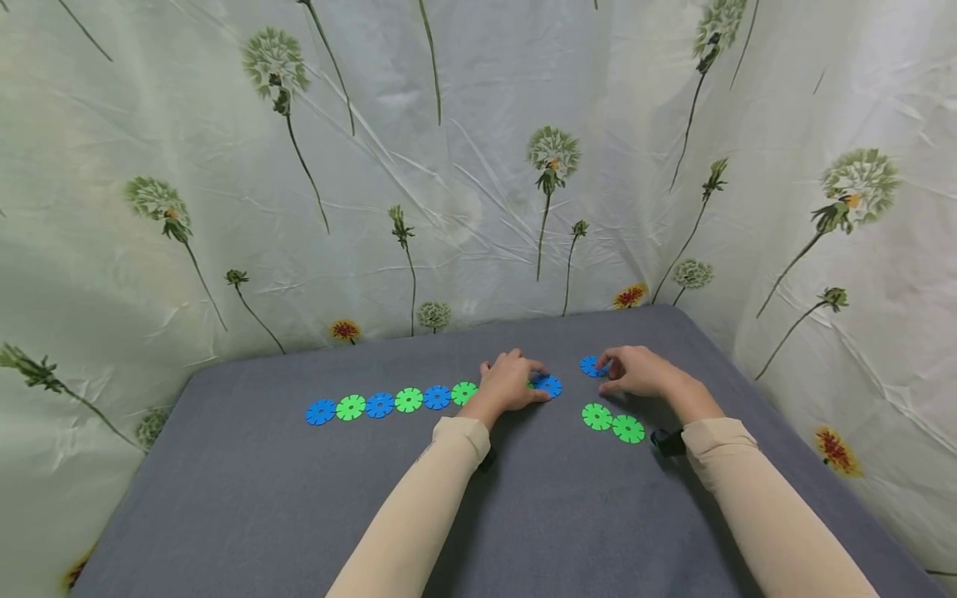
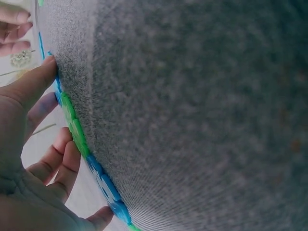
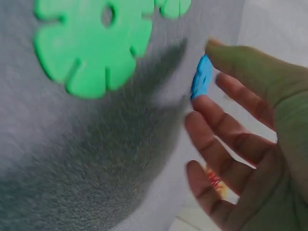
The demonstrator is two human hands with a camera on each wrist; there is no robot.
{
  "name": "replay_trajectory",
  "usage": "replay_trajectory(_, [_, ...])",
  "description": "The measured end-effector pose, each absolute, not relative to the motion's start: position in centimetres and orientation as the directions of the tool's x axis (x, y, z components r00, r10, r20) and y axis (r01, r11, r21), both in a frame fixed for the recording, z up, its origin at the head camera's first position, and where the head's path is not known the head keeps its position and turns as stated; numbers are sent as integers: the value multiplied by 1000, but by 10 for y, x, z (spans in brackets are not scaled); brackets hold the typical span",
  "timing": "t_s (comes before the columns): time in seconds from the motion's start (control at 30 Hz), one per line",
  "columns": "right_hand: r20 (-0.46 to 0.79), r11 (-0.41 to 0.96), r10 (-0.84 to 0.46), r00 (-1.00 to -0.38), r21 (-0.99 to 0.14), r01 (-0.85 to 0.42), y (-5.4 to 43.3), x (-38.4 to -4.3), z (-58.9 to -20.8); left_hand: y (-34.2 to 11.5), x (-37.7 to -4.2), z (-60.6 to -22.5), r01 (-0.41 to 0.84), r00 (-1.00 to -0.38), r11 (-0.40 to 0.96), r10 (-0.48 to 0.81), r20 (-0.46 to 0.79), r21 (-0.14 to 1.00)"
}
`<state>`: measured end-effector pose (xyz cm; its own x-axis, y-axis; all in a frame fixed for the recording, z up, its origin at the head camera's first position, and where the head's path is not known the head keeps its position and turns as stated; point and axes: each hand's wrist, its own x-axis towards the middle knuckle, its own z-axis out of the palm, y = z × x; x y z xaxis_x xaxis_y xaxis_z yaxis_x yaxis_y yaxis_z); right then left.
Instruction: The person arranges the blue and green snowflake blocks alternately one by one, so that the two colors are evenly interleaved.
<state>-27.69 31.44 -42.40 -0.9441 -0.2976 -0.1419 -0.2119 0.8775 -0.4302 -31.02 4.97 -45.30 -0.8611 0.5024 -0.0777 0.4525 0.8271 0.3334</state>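
Note:
A row of notched plastic discs runs left to right in the head view, from a blue disc [image 1: 321, 412] and a green disc [image 1: 350, 407] onward in alternating colours. My left hand [image 1: 507, 384] rests across the row's right part, hiding some discs. Its thumb and index finger touch the last blue disc [image 1: 552, 386], while its other fingers spread over the row. To the right, my right hand [image 1: 638, 371] hovers by another blue disc [image 1: 590, 366], thumb and index finger apart. The right wrist view shows that blue disc [image 3: 201, 78] between their tips.
Two green discs, one at the left [image 1: 597, 416] and one at the right [image 1: 628, 428], lie nearer me than the right hand. A grey cloth [image 1: 299, 507] covers the table. Behind it hangs a flower-print curtain [image 1: 478, 166].

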Motion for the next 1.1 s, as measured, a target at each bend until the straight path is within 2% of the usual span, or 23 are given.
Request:
replay_trajectory(0.23, [-212, 856, -343, -915, -473, -212, 299, -256, -424, 49, -312, -454, 434, -868, 827, 490, -78, 358])
replay_trajectory(0.7, [-150, 837, -389, -909, -470, -281, 292, -242, -431, 49, -310, -452, 421, -875, 834, 477, -83, 357])
replay_trajectory(1.1, [-135, 839, -368, -920, -475, -265, 293, -236, -434, 51, -309, -451, 411, -878, 838, 470, -91, 358])
